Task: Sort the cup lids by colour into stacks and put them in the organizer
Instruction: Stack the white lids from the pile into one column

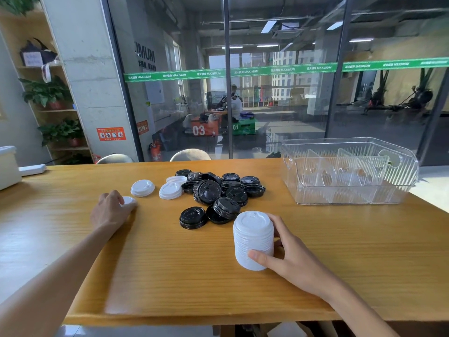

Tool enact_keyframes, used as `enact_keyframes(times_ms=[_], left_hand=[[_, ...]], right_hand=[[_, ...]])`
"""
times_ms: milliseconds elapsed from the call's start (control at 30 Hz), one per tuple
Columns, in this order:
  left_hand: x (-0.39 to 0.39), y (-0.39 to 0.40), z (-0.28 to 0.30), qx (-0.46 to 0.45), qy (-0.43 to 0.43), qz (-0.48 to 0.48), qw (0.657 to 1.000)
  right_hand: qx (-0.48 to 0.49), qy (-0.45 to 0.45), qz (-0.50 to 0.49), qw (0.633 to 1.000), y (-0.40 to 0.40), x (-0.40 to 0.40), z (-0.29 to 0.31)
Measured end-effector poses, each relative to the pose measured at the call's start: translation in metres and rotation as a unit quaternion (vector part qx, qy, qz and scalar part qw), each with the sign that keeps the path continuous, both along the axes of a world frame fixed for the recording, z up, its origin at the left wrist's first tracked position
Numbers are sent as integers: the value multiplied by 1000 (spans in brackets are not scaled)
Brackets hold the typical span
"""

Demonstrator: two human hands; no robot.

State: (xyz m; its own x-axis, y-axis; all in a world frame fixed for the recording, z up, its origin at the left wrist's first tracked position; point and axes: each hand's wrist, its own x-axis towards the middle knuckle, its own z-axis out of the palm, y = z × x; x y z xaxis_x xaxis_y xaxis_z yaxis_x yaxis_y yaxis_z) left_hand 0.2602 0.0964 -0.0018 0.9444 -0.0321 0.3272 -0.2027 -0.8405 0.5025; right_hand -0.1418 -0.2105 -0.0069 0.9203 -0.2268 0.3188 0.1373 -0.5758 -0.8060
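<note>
On the wooden surface [170, 276], the right hand [289, 254] is wrapping thumb and fingers round a tall white lid stack [252, 239], while the left hand [110, 210] is curling over a loose white lid [128, 200]. The grip sits low on the stack, so its top could be tipping or sliding apart if lifted quickly. The black lids [213, 193] are lying unsorted just behind; the clear organizer [349, 190] is standing empty, well apart.

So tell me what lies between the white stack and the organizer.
Head view: only bare table between the white stack, held by the right hand, and the organizer.
</note>
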Motion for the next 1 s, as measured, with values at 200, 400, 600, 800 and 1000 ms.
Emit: enact_keyframes(times_ms=[200, 400, 600, 800, 1000], left_hand=[[-3, -2, -2, -20, -21, -13, 1000], [1, 2, -4, -20, 37, 20, 999], [-3, 8, -5, -96, 15, -12, 995], [-44, -12, 6, -226, -64, -152, 960], [-132, -59, 49, -320, -38, -365, 873]], right_hand=[[3, -5, 0, 1000, -1, 1, 0], [-2, -6, 2, 1000, -2, 2, -2], [2, -6, 1, 1000, -2, 2, -2], [14, -6, 2, 1000, -1, 2, -1], [17, -3, 1, 1000, 1, 1, 1]])
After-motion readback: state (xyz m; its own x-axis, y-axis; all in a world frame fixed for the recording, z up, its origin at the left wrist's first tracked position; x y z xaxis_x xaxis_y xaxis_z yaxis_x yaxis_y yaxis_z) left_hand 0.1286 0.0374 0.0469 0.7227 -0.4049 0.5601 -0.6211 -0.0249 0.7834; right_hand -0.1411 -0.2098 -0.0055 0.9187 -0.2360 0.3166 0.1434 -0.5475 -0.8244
